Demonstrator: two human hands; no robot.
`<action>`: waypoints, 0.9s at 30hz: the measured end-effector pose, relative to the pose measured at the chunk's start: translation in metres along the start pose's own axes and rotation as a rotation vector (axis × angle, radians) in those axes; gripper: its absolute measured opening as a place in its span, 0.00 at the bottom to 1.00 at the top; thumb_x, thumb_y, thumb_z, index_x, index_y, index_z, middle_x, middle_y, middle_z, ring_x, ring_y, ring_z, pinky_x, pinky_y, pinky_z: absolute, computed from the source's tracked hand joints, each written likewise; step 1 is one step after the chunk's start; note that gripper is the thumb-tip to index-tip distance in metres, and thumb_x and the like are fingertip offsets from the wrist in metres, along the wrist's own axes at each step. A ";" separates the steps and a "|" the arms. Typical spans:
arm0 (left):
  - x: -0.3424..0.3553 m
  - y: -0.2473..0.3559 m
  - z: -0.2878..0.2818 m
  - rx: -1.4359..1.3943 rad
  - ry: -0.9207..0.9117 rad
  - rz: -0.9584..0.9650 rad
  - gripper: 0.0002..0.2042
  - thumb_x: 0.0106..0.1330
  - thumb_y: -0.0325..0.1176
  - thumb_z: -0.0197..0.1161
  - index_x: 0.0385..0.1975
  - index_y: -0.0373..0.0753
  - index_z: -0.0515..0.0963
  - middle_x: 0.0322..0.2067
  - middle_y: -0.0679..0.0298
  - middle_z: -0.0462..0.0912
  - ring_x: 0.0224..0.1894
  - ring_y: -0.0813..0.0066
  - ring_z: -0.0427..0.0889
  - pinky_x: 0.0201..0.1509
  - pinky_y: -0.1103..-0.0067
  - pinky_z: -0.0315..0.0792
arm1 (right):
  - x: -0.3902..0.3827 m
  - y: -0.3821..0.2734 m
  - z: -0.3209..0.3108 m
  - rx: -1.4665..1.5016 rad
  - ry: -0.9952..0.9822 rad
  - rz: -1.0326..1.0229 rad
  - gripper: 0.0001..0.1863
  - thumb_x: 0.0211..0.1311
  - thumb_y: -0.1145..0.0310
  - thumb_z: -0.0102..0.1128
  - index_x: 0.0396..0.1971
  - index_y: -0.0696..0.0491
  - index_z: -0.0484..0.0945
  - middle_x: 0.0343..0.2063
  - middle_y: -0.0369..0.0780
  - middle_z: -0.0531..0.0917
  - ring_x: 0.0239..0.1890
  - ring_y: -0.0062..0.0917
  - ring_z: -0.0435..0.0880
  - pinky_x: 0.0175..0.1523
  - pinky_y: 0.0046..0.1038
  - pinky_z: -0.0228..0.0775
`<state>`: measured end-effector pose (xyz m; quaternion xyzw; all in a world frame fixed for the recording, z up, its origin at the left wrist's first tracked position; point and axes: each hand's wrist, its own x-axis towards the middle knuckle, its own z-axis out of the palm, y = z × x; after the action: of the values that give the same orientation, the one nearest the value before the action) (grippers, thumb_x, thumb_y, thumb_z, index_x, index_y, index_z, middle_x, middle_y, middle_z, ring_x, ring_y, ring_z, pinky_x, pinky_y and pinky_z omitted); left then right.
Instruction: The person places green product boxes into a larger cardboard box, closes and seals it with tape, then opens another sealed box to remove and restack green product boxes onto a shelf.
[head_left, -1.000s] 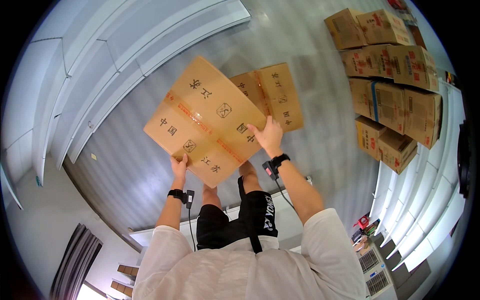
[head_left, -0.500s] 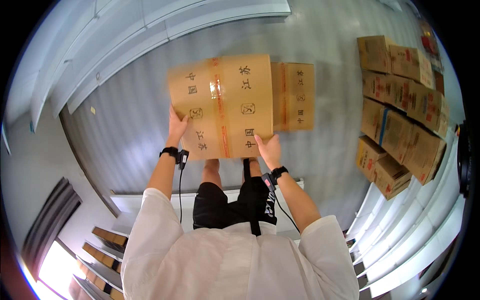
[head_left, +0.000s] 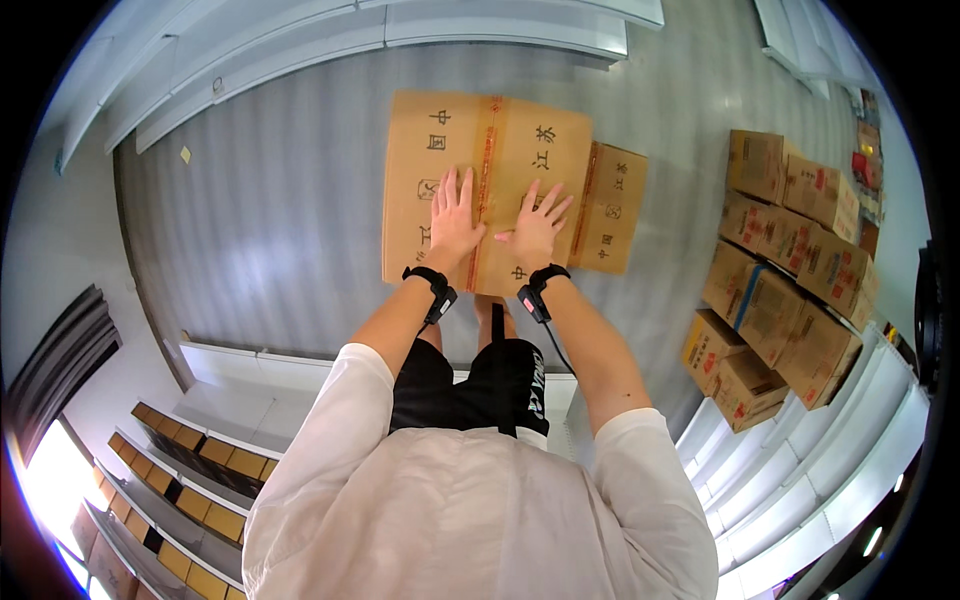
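A large brown cardboard box (head_left: 410, 200), taped down its middle and printed with dark characters, is in front of my legs. My left hand (head_left: 455, 215) lies flat on its top, just left of the tape strip, with fingers spread. Right of the tape, my right hand (head_left: 537, 222) also rests on the top with its fingers apart. A second taped cardboard box (head_left: 612, 205) stands against the right side of the large one, partly hidden by it. Neither hand grips anything. Each wrist wears a black band with a small device.
Stacked cardboard boxes (head_left: 790, 270) stand on the grey floor (head_left: 270, 200) at the right. White shelving (head_left: 500, 25) runs along the far side, with more white shelves (head_left: 800, 500) at the lower right. Shelves at the lower left carry several small yellow-brown boxes (head_left: 205, 505).
Both hands have left the large box's sides and edge and now lie open on its top. The box appears farther right and turned slightly, beside the second box.
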<state>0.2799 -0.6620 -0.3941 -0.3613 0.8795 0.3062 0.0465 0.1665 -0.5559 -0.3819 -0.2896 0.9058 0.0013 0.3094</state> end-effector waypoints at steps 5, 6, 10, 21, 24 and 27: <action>-0.001 0.001 0.005 0.014 0.057 0.046 0.49 0.49 0.33 0.67 0.73 0.42 0.48 0.71 0.49 0.49 0.73 0.49 0.49 0.74 0.58 0.49 | 0.001 -0.006 -0.002 -0.088 0.011 0.024 0.70 0.37 0.52 0.82 0.73 0.58 0.39 0.71 0.63 0.35 0.72 0.67 0.36 0.67 0.61 0.56; -0.001 0.000 0.005 0.024 0.070 0.053 0.48 0.49 0.33 0.66 0.73 0.42 0.49 0.71 0.48 0.49 0.73 0.48 0.49 0.74 0.58 0.49 | 0.001 -0.008 -0.003 -0.086 -0.003 0.031 0.70 0.37 0.53 0.82 0.73 0.59 0.39 0.71 0.63 0.35 0.72 0.67 0.36 0.66 0.61 0.58; -0.001 0.001 0.002 -0.026 0.036 0.030 0.46 0.51 0.29 0.63 0.73 0.40 0.47 0.71 0.48 0.48 0.73 0.49 0.48 0.75 0.59 0.48 | 0.001 -0.009 -0.006 -0.082 -0.016 0.049 0.70 0.36 0.54 0.83 0.73 0.59 0.39 0.71 0.63 0.34 0.72 0.67 0.36 0.64 0.60 0.63; 0.003 0.013 -0.002 -0.032 0.046 0.080 0.47 0.48 0.27 0.64 0.73 0.42 0.48 0.69 0.50 0.52 0.73 0.51 0.50 0.74 0.59 0.49 | 0.003 -0.009 0.001 -0.066 -0.018 0.098 0.72 0.34 0.56 0.84 0.73 0.57 0.38 0.72 0.61 0.31 0.72 0.65 0.34 0.64 0.61 0.62; 0.000 0.016 -0.012 -0.065 0.059 0.128 0.47 0.48 0.27 0.63 0.73 0.43 0.50 0.69 0.50 0.53 0.72 0.50 0.51 0.74 0.59 0.49 | 0.004 -0.007 -0.002 -0.052 -0.032 0.110 0.71 0.35 0.57 0.84 0.73 0.56 0.38 0.72 0.60 0.30 0.73 0.64 0.33 0.66 0.61 0.59; -0.005 0.019 -0.038 -0.097 0.077 0.207 0.46 0.47 0.26 0.62 0.72 0.45 0.52 0.69 0.49 0.53 0.72 0.50 0.52 0.73 0.59 0.51 | 0.002 -0.011 -0.008 -0.041 -0.046 0.125 0.71 0.37 0.58 0.83 0.74 0.55 0.37 0.72 0.58 0.29 0.73 0.63 0.33 0.66 0.60 0.58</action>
<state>0.2759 -0.6701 -0.3524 -0.2819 0.8973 0.3376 -0.0366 0.1665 -0.5670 -0.3745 -0.2386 0.9144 0.0459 0.3237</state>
